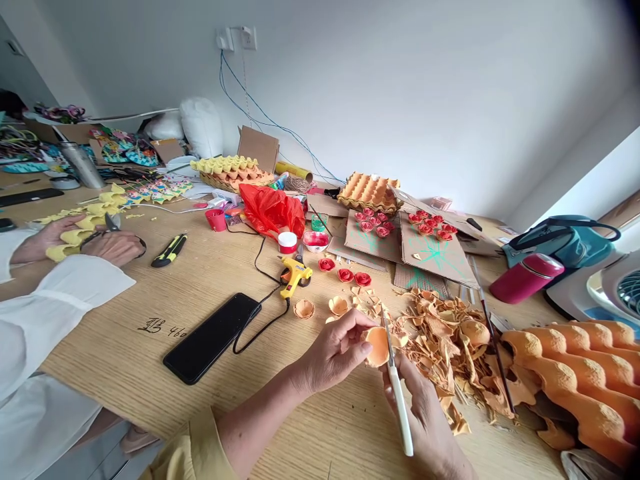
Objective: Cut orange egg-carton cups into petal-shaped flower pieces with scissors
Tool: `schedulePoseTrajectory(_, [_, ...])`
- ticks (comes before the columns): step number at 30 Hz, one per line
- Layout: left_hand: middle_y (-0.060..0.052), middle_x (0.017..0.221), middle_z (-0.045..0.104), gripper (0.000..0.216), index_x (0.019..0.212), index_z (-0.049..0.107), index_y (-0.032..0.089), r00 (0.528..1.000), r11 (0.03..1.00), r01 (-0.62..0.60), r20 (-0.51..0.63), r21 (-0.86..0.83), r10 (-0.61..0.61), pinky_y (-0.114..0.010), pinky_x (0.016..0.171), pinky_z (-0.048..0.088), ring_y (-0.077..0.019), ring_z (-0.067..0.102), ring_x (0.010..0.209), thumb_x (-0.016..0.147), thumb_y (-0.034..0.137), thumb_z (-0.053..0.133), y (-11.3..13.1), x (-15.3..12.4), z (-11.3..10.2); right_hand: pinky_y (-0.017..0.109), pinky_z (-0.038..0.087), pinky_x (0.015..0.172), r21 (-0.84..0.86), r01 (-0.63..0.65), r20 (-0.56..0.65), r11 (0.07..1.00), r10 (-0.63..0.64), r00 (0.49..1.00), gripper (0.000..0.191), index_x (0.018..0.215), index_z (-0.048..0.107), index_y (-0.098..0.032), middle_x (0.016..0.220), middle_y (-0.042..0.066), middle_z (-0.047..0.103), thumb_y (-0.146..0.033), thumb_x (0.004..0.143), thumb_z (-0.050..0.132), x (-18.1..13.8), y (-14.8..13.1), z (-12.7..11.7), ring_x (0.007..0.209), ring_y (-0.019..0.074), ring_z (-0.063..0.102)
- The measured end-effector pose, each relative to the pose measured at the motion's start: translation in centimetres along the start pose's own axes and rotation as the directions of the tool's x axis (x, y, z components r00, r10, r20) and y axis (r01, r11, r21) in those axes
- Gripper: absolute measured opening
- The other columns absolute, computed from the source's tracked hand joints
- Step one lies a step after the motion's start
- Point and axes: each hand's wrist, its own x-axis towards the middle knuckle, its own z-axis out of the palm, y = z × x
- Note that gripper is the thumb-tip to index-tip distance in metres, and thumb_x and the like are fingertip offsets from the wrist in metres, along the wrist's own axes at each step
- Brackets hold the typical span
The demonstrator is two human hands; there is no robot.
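My left hand [340, 353] pinches a small orange cup cut from an egg tray [377, 345] between thumb and fingers, its hollow facing me. In my right hand [423, 413] is a knife with a white handle [400, 410]. Its narrow blade points away from me and lies along the cup's right edge; whether it is cutting into the rim I cannot tell. Two more orange cups, one at the left [304, 309] and one just behind my left hand [339, 306], sit on the table. Beyond them are three red painted paper flowers [345, 275].
Orange scraps [440, 347] are heaped right of my hands, beside an orange egg tray [575, 373]. A yellow glue gun [296, 275], its cord and a black phone [213, 339] lie left. At far left, another person's hands [113, 247] work with scissors on yellow tray pieces. A pink bottle [526, 277] lies right.
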Motion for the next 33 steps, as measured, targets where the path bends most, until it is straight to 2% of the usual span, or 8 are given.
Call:
schedulePoseTrajectory(7, [0.001, 0.082, 0.048, 0.030, 0.102, 0.058, 0.017, 0.996, 0.997, 0.073, -0.060, -0.007, -0.073, -0.024, 0.066, 0.042, -0.0129, 0.047, 0.072, 0.093, 0.045, 0.053, 0.8, 0.2, 0.1, 0.029, 0.041, 0.065, 0.015, -0.008, -0.033, 1.000, 0.008, 0.999, 0.027, 0.084, 0.049, -0.022, 0.079, 0.001, 0.055, -0.044, 0.099, 0.043, 0.0, -0.3, 0.3, 0.070, 0.0173, 0.048])
schedulePoseTrajectory(12, [0.003, 0.075, 0.046, 0.033, 0.103, 0.058, 0.017, 0.987, 0.991, 0.132, -0.087, -0.030, -0.134, -0.025, 0.065, 0.045, -0.0114, 0.049, 0.064, 0.094, 0.048, 0.051, 1.2, 0.4, 0.3, 0.028, 0.040, 0.061, -0.006, -0.020, -0.048, 1.000, 0.019, 0.999, 0.031, 0.080, 0.047, -0.022, 0.074, -0.001, 0.052, -0.045, 0.100, 0.040, 0.2, -0.7, 0.4, 0.067, 0.0162, 0.046])
schedulePoseTrajectory(17, [0.001, 0.081, 0.050, 0.036, 0.104, 0.056, 0.017, 0.977, 0.968, 0.192, -0.061, -0.164, -0.204, -0.030, 0.070, 0.051, -0.0129, 0.056, 0.068, 0.094, 0.051, 0.051, 0.1, 0.5, 0.3, 0.026, 0.039, 0.058, -0.026, -0.038, -0.077, 0.999, 0.036, 0.996, 0.034, 0.077, 0.047, -0.022, 0.070, -0.002, 0.049, -0.046, 0.101, 0.040, 0.2, -0.5, 0.7, 0.064, 0.0153, 0.044])
schedulePoseTrajectory(23, [0.000, 0.081, 0.054, 0.038, 0.106, 0.056, 0.016, 0.981, 0.927, 0.178, -0.016, -0.330, -0.194, -0.031, 0.071, 0.054, -0.0106, 0.052, 0.066, 0.094, 0.052, 0.053, -1.6, 0.8, 0.2, 0.026, 0.039, 0.056, -0.068, -0.028, -0.128, 0.997, 0.019, 0.992, 0.033, 0.077, 0.045, -0.023, 0.068, -0.003, 0.047, -0.045, 0.101, 0.040, 0.3, -0.3, 0.9, 0.061, 0.0144, 0.043])
schedulePoseTrajectory(33, [0.003, 0.072, 0.051, 0.040, 0.100, 0.056, 0.017, 0.972, 0.832, 0.178, -0.038, -0.525, -0.233, -0.027, 0.059, 0.050, -0.0086, 0.045, 0.057, 0.089, 0.055, 0.060, -1.7, 0.8, 0.6, 0.027, 0.040, 0.058, -0.193, 0.065, -0.157, 0.979, -0.096, 0.983, 0.027, 0.076, 0.042, -0.024, 0.068, -0.002, 0.048, -0.036, 0.100, 0.046, 0.1, 0.0, 0.8, 0.061, 0.0150, 0.045])
